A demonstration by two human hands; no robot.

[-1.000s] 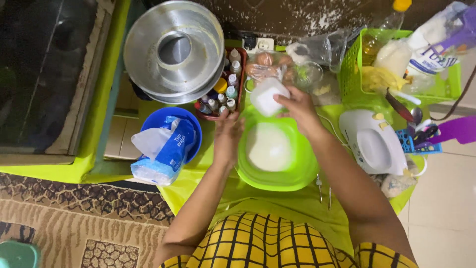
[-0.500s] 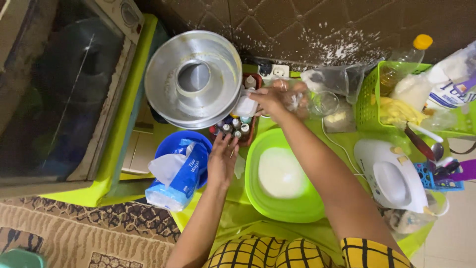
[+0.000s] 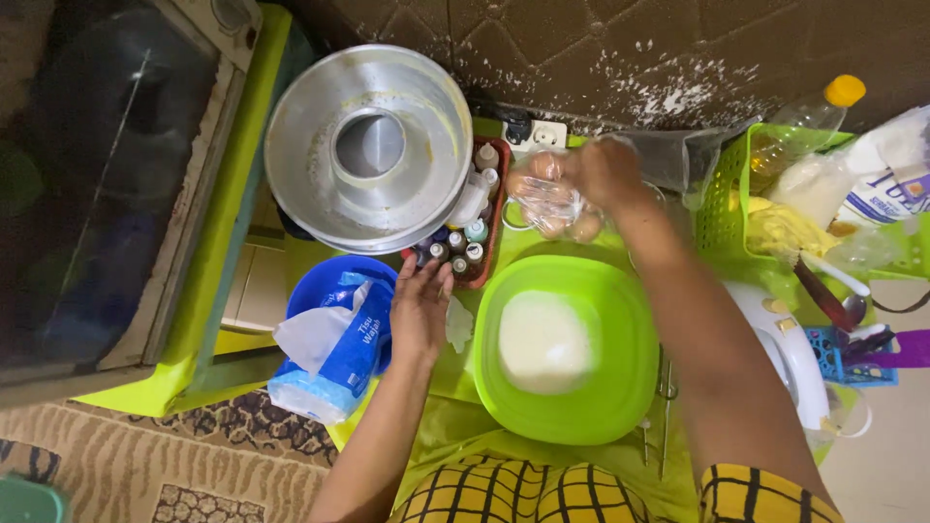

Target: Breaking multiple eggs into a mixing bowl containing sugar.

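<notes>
Your right hand [image 3: 605, 172] is closed on the clear bag of eggs [image 3: 550, 201] just beyond the far rim of the green bowl [image 3: 567, 349], while your left hand [image 3: 418, 308], fingers loosely apart and holding nothing, rests flat left of the bowl.

The person had two bare arms with no sleeves over them, a bare left hand [image 3: 418, 308] and a bare right hand [image 3: 605, 172] with no gloves, and wore yellow clothes with thin black lines that made little squares.
</notes>
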